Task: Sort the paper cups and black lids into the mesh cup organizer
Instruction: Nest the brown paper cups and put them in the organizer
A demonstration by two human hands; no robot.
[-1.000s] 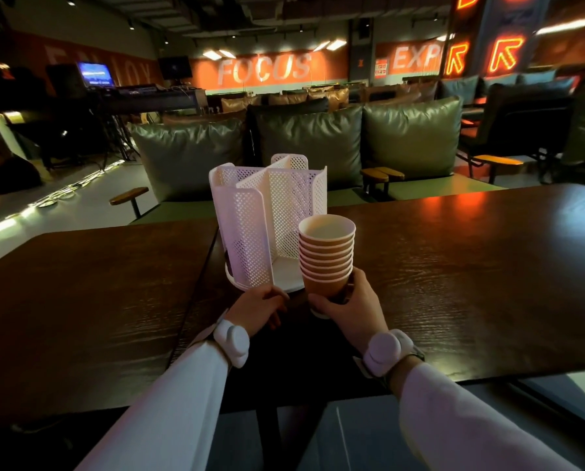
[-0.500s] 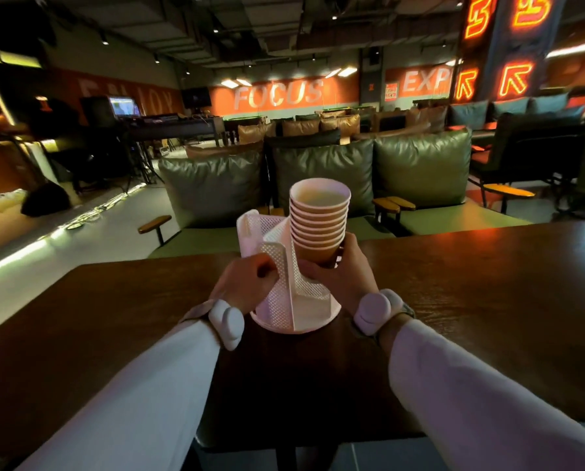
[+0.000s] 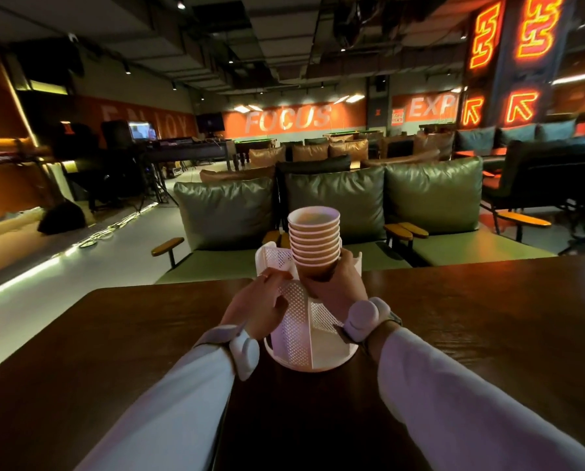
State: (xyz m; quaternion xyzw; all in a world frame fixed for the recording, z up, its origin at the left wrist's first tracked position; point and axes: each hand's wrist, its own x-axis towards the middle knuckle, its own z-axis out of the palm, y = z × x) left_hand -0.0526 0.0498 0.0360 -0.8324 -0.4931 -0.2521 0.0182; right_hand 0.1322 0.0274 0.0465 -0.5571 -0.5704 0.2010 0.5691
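Note:
A stack of several brown paper cups with white rims is held upright in my right hand, which grips the bottom cup. The stack hovers over the top of the white mesh cup organizer, which stands on the dark wooden table. My left hand grasps the organizer's left mesh wall near its top edge. No black lids are visible. The organizer's near compartments look empty; its far side is hidden behind my hands and the cups.
A seam between two dark tables runs toward me under the organizer. Green leather sofas with wooden armrests stand just beyond the table's far edge. A walkway with floor lights lies at the left.
My right hand has lifted the cup stack from table level up over the organizer. My left hand has moved from the organizer's base to its left wall. The view has tilted upward.

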